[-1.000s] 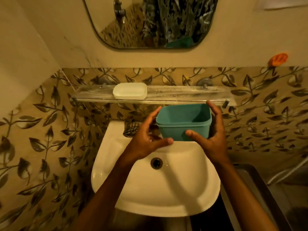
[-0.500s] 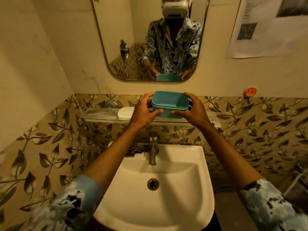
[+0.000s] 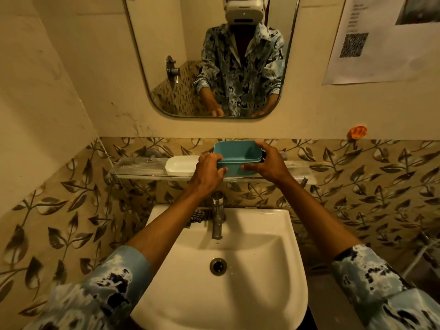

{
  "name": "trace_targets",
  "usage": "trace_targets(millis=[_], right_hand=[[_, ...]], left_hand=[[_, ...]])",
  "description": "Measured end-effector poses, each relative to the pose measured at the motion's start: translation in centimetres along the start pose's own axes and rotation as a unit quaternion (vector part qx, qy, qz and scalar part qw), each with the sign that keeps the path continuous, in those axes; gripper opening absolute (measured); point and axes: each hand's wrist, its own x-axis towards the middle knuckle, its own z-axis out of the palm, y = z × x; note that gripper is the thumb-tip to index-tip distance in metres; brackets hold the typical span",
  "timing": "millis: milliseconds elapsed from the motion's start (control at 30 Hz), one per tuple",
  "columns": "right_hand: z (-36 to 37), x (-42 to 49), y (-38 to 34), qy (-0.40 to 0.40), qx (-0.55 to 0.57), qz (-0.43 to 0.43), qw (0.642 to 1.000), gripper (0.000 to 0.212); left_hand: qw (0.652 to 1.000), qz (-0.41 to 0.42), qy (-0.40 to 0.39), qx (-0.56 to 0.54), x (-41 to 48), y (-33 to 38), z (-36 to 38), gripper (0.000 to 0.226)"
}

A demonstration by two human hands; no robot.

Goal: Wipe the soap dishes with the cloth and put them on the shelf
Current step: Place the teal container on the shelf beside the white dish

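1. The teal soap dish (image 3: 238, 158) was held level over the middle of the glass shelf (image 3: 138, 169), open side up. The hands hid its base, so I could not tell whether it touched the glass.
2. The left hand (image 3: 208, 173) gripped the dish's left end, with the fingers curled over the rim and the thumb pressed on the front wall.
3. The right hand (image 3: 266, 165) gripped the right end, with the fingers hooked over the far corner of the rim and the thumb stretched along the front wall.
4. The white soap dish (image 3: 181, 165) lay on the shelf just left of the teal one, close to the left hand's knuckles.
5. Below the shelf, the tap (image 3: 217, 215) stood on the back edge of the white basin (image 3: 238, 294). A dark checked cloth (image 3: 198, 216) lay on that edge, left of the tap and partly behind the left forearm.
6. Above the shelf hung the mirror (image 3: 185, 44), which showed the person's patterned shirt and both forearms.
7. An orange hook (image 3: 356, 132) was stuck to the wall above the shelf's right end, and a printed sheet (image 3: 385, 55) hung higher up.
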Motion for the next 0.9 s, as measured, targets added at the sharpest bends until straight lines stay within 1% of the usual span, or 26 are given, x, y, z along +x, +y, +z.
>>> trace_targets(millis=[133, 333, 400, 433, 500, 533, 600, 633, 667, 700, 767, 833, 900], right_hand=[[0.4, -0.4, 0.8, -0.003, 0.009, 0.005, 1.000, 0.079], [0.6, -0.3, 1.1, -0.006, 0.020, 0.004, 1.000, 0.079], [0.5, -0.5, 1.2, -0.012, 0.015, 0.002, 1.000, 0.083], [0.5, -0.7, 1.2, -0.010, 0.009, -0.002, 1.000, 0.088], [0.4, -1.7, 1.5, 0.026, -0.015, -0.015, 0.999, 0.099], [0.3, -2.4, 1.6, 0.056, -0.025, -0.028, 0.998, 0.102], [0.2, -4.3, 2.1, 0.123, -0.026, -0.062, 0.990, 0.098], [0.3, -5.4, 2.6, 0.153, -0.023, -0.081, 0.985, 0.092], [0.4, -6.6, 3.2, 0.179, -0.024, -0.101, 0.978, 0.087], [0.7, -7.8, 3.9, 0.200, -0.033, -0.118, 0.972, 0.082], [1.3, -10.3, 5.4, 0.227, -0.055, -0.138, 0.962, 0.073], [2.4, -12.7, 7.3, 0.228, -0.070, -0.131, 0.962, 0.068], [3.7, -14.8, 9.2, 0.214, -0.081, -0.101, 0.968, 0.065]], left_hand=[[0.999, 0.014, -0.006, 0.033, -0.1, -0.2, 0.4, 0.024], [0.999, 0.007, -0.015, 0.043, -0.1, -0.5, 0.4, 0.026], [0.999, 0.006, -0.012, 0.044, -0.4, -0.5, 0.5, 0.033], [0.999, 0.006, -0.006, 0.043, -0.7, -0.5, 0.5, 0.042], [0.999, 0.012, 0.043, 0.029, -1.7, -0.7, 0.5, 0.057], [0.996, 0.022, 0.087, 0.018, -2.4, -1.0, 0.4, 0.056], [0.985, 0.039, 0.170, 0.003, -4.7, -2.4, 0.6, 0.040], [0.981, 0.039, 0.190, -0.004, -6.2, -3.7, 0.9, 0.030], [0.980, 0.027, 0.195, -0.015, -7.7, -5.2, 1.4, 0.021], [0.982, 0.002, 0.187, -0.024, -9.2, -6.9, 1.9, 0.016], [0.988, -0.065, 0.138, -0.010, -11.9, -10.6, 3.2, 0.013], [0.988, -0.142, 0.053, 0.026, -13.7, -14.4, 4.5, 0.013], [0.974, -0.215, -0.031, 0.065, -14.5, -17.4, 5.3, 0.016]])
